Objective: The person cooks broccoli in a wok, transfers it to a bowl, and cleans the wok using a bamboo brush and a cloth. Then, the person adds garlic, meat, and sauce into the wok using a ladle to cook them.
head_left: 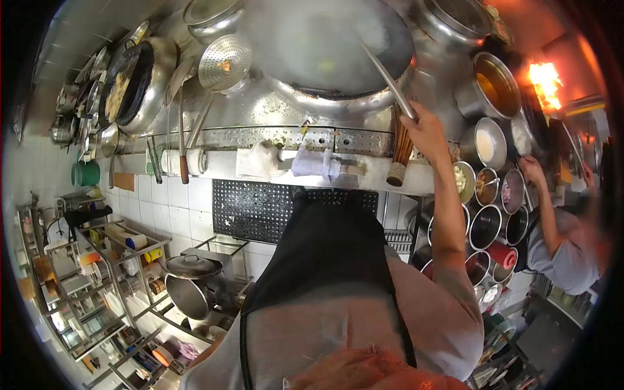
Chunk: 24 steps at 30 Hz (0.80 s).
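Note:
My right hand (426, 133) is closed around the metal handle of a long-handled cooking utensil (383, 73). The handle slants up and left into a large wok (398, 45), where thick steam hides the utensil's head and most of the contents. Just below my right hand, a bamboo wok brush (402, 143) leans at the stove's front edge. A perforated skimmer (225, 60) rests left of the wok with a few food bits in it. My left hand is out of view.
Folded cloths (315, 162) lie along the stove's front ledge. To the right stand a pot of amber liquid (497, 88) and several metal bowls (485, 227). A co-worker's hand (533, 170) reaches in near a tall flame (546, 83). Racks (123, 260) and a lidded pot (188, 292) stand lower left.

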### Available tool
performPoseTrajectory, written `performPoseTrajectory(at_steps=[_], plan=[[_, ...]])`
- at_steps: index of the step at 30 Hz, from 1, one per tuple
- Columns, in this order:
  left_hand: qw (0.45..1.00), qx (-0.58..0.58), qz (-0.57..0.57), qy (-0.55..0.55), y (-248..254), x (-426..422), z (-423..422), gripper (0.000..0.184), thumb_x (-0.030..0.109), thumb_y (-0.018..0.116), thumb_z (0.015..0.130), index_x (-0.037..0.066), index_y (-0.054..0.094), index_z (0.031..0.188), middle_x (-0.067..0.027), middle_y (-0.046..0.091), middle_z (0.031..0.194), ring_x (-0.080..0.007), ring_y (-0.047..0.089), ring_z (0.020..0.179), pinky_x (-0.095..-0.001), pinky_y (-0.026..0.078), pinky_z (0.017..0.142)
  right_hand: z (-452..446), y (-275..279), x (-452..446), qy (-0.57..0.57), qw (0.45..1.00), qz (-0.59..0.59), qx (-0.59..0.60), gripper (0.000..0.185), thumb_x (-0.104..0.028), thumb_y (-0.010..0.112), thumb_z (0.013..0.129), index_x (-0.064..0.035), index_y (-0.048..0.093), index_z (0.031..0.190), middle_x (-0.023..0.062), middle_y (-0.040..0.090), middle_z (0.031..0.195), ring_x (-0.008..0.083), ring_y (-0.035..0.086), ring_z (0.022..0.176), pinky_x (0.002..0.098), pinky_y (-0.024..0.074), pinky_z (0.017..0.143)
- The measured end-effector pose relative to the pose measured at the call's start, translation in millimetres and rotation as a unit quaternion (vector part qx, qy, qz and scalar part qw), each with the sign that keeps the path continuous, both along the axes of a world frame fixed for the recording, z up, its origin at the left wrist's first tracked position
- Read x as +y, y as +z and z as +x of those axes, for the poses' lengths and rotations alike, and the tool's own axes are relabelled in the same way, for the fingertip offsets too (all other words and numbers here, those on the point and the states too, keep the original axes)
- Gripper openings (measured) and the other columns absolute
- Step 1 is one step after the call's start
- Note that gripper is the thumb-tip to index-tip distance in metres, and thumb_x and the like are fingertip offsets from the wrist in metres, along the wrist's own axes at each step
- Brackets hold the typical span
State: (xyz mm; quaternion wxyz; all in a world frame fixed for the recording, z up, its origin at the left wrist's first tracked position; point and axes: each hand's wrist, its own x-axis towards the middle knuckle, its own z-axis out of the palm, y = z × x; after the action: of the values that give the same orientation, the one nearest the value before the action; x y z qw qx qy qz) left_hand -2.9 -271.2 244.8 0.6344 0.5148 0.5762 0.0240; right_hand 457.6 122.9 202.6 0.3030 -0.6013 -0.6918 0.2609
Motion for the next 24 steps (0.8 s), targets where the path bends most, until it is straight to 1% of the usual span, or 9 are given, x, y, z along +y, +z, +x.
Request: performPoseTrajectory(at_steps=[2, 6, 9, 10, 13, 16, 19, 22, 24], plan=[[1.0, 0.001, 0.005, -0.006, -4, 1, -5, 0.038, 0.026, 0.065, 0.088, 0.0, 0.064, 0.115, -0.0241, 0.064, 0.119, -0.0415, 0.062, 0.107, -0.045, 0.05, 0.089, -14, -19, 14, 0.005, 0.991, -0.044, 0.128, 0.043, -0.015, 0.063, 0.09, -0.0001, 0.057, 0.13, 0.0164, 0.066, 0.09, 0.0262, 0.066, 0.086, 0.0403, 0.0506, 0.076], [1.0, -0.007, 0.014, -0.015, -15, -2, -16, 0.037, 0.026, 0.065, 0.088, 0.0, 0.064, 0.115, -0.0243, 0.064, 0.119, -0.0416, 0.062, 0.107, -0.0451, 0.05, 0.089, -54, 34, 22, -0.08, 0.982, -0.095, 0.14, 0.04, -0.019, 0.059, 0.095, 0.0044, 0.057, 0.127, 0.012, 0.063, 0.074, 0.0194, 0.062, 0.06, 0.0382, 0.0497, 0.059], [0.999, -0.017, 0.021, -0.021, -24, -6, -23, 0.037, 0.026, 0.065, 0.088, 0.0, 0.064, 0.115, -0.0244, 0.064, 0.119, -0.0418, 0.062, 0.107, -0.0452, 0.05, 0.09, -67, 42, 39, -0.083, 0.989, -0.042, 0.115, 0.034, -0.021, 0.058, 0.096, 0.0042, 0.06, 0.119, 0.01, 0.061, 0.066, 0.0179, 0.06, 0.051, 0.0367, 0.0473, 0.051], [0.999, -0.02, 0.024, -0.022, -27, -7, -26, 0.037, 0.026, 0.065, 0.088, 0.0, 0.064, 0.114, -0.0245, 0.064, 0.119, -0.0418, 0.062, 0.107, -0.0452, 0.05, 0.09, -68, 36, 44, -0.08, 0.993, -0.005, 0.09, 0.028, -0.02, 0.058, 0.096, 0.0047, 0.059, 0.109, 0.0105, 0.06, 0.064, 0.0178, 0.061, 0.052, 0.0359, 0.0463, 0.049], [0.999, -0.025, 0.03, -0.029, -35, -8, -35, 0.037, 0.026, 0.065, 0.088, 0.0, 0.064, 0.114, -0.0246, 0.064, 0.119, -0.042, 0.062, 0.107, -0.0453, 0.05, 0.09, -72, 34, 38, -0.068, 0.993, -0.086, 0.045, 0.023, -0.018, 0.057, 0.096, 0.0028, 0.059, 0.105, 0.0074, 0.058, 0.065, 0.0158, 0.059, 0.05, 0.0335, 0.0436, 0.044], [0.998, -0.031, 0.034, -0.035, -41, -8, -43, 0.036, 0.025, 0.065, 0.088, 0.0, 0.064, 0.114, -0.0247, 0.064, 0.119, -0.0421, 0.062, 0.107, -0.0453, 0.05, 0.09, -70, 45, 12, -0.019, 0.974, -0.163, 0.158, 0.019, -0.019, 0.057, 0.098, 0.0003, 0.059, 0.1, 0.0032, 0.055, 0.065, 0.0126, 0.055, 0.048, 0.0305, 0.0413, 0.041], [0.998, -0.034, 0.032, -0.041, -44, -5, -50, 0.036, 0.025, 0.065, 0.089, 0.0, 0.064, 0.114, -0.0249, 0.064, 0.119, -0.0423, 0.062, 0.107, -0.0454, 0.05, 0.09, -69, 73, -26, -0.034, 0.924, -0.218, 0.313, 0.023, -0.018, 0.058, 0.098, 0.0011, 0.061, 0.111, 0.0002, 0.052, 0.066, 0.009, 0.05, 0.046, 0.0272, 0.0379, 0.039], [0.998, -0.036, 0.03, -0.048, -44, -4, -54, 0.036, 0.025, 0.064, 0.089, -0.001, 0.064, 0.114, -0.025, 0.064, 0.12, -0.0424, 0.062, 0.107, -0.0455, 0.05, 0.09, -63, 84, -49, -0.087, 0.94, -0.176, 0.28, 0.035, -0.017, 0.059, 0.099, 0.0032, 0.057, 0.127, 0.0005, 0.053, 0.067, 0.0069, 0.048, 0.046, 0.0262, 0.0377, 0.04], [0.997, -0.036, 0.029, -0.056, -44, 0, -58, 0.036, 0.025, 0.064, 0.089, -0.001, 0.064, 0.114, -0.0251, 0.064, 0.12, -0.0425, 0.061, 0.106, -0.0455, 0.05, 0.09, -70, 92, -51, -0.095, 0.968, -0.126, 0.196, 0.041, -0.016, 0.059, 0.098, 0.0036, 0.053, 0.134, 0.0008, 0.055, 0.067, 0.0068, 0.048, 0.046, 0.0261, 0.0377, 0.041]])
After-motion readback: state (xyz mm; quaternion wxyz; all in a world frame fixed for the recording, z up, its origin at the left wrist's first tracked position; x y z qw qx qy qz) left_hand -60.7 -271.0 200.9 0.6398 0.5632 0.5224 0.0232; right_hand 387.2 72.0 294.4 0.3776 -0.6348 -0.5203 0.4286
